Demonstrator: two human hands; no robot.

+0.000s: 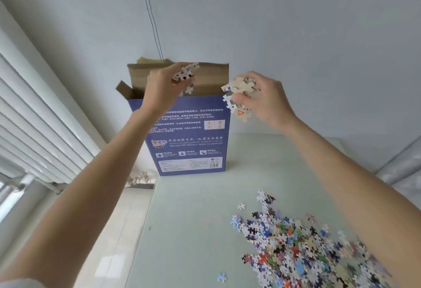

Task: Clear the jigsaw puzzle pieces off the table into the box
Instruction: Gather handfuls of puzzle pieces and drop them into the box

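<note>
Box: the blue box [189, 137] stood upright at the far end of the pale table [196, 230], top flaps thrown open, brown card showing inside.
Left hand: up it was, the left hand [165, 87] right over the box's open mouth, fingers curled round a small clump of pieces [185, 74], white backs showing, a piece or two hanging just below the fingers.
Right hand: the right hand [262, 100] hovered just beside the box's top right corner, fingers and thumb clamped on a thick handful of pieces [241, 97], one with a red triangle on its back.
Pile: the loose pile [303, 246] lay well in front of the box and off to its right, a colourful heap partly under the right forearm.
Strays: one pale blue piece [221, 277] sat alone on the table, nearer than the pile and to its left; a white piece [241, 206] lay just off the pile's box-side edge.
Behind the box: a plain wall [296, 37], two thin cords [151, 14] running down to it.
Left of the box: white blinds [34, 117].
</note>
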